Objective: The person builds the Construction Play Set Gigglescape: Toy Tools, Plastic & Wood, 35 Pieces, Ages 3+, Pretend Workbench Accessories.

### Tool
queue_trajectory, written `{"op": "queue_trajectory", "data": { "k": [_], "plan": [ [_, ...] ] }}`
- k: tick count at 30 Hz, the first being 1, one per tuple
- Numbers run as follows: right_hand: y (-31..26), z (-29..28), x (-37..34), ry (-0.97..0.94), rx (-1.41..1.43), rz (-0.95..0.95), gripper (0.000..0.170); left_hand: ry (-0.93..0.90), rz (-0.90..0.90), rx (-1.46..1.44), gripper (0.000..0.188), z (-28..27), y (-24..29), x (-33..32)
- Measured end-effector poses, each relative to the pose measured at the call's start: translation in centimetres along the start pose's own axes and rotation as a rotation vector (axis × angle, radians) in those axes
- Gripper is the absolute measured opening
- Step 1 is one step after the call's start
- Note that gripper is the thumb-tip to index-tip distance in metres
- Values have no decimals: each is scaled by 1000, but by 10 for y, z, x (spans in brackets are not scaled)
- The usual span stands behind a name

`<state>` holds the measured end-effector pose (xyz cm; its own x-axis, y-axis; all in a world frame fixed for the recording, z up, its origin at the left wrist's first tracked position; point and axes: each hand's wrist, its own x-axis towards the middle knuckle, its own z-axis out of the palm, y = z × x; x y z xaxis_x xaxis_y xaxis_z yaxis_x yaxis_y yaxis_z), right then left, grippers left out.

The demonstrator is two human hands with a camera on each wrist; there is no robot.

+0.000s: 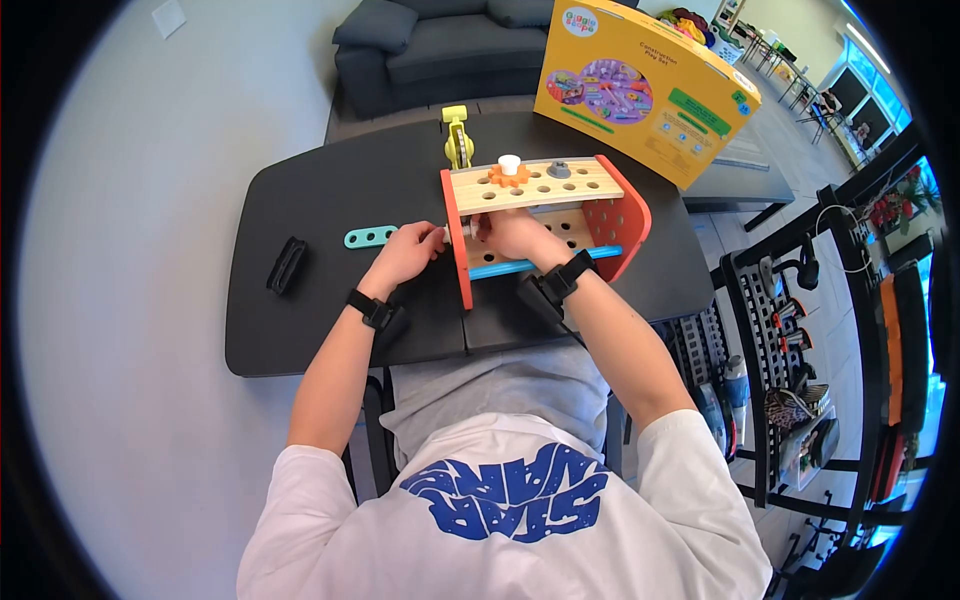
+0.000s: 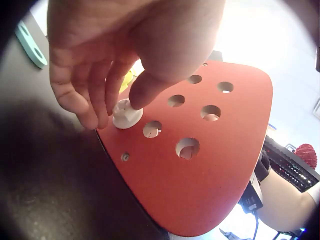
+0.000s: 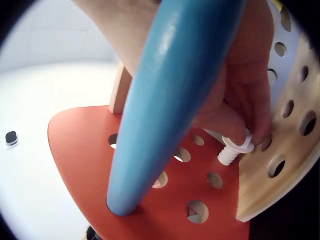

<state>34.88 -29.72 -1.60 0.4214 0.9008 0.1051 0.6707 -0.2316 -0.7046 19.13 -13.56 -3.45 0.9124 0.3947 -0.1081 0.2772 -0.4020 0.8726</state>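
On the black table (image 1: 310, 200) stands a toy toolbox with red side panels (image 1: 626, 225), holed wooden boards and a blue rod (image 1: 505, 268). My left hand (image 1: 403, 252) is at the outer face of the left red panel (image 2: 220, 160). Its thumb and fingers pinch a white round flanged piece (image 2: 126, 115) lying against that face near the lower edge. Inside the box, behind the blue rod (image 3: 170, 95), my right hand (image 3: 245, 90) pinches a white toy screw (image 3: 230, 154) by its head. The screw's threaded end points towards the red panel (image 3: 80, 145).
An orange gear (image 1: 509, 177) with a white cap and a grey piece (image 1: 559, 170) sit on the top board. Behind stands a yellow-green toy tool (image 1: 457, 140). A teal holed strip (image 1: 368, 237) and a black object (image 1: 288, 265) lie left; a yellow carton (image 1: 640, 90) stands back right.
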Motion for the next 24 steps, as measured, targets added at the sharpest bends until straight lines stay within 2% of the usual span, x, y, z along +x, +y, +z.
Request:
{"op": "queue_trajectory", "data": {
  "k": [2,7,12,15,18,24],
  "plan": [
    [1,1,2,-43,29,85,11,-14,-7,4,33,0,-1,2],
    [4,3,1,0,-58,25,12,-17,-1,1,31,2,-5,4],
    [4,4,3,24,-141,-22,13,65,152,-50,17,3,-9,4],
    [4,3,2,24,-98,-20,12,106,172,50,20,1,5,-2],
    [7,4,3,34,-63,-20,11,111,177,22,20,3,-3,2],
    [-10,-5,0,-38,-184,51,18,110,171,-12,17,3,-3,1]
  ]
}}
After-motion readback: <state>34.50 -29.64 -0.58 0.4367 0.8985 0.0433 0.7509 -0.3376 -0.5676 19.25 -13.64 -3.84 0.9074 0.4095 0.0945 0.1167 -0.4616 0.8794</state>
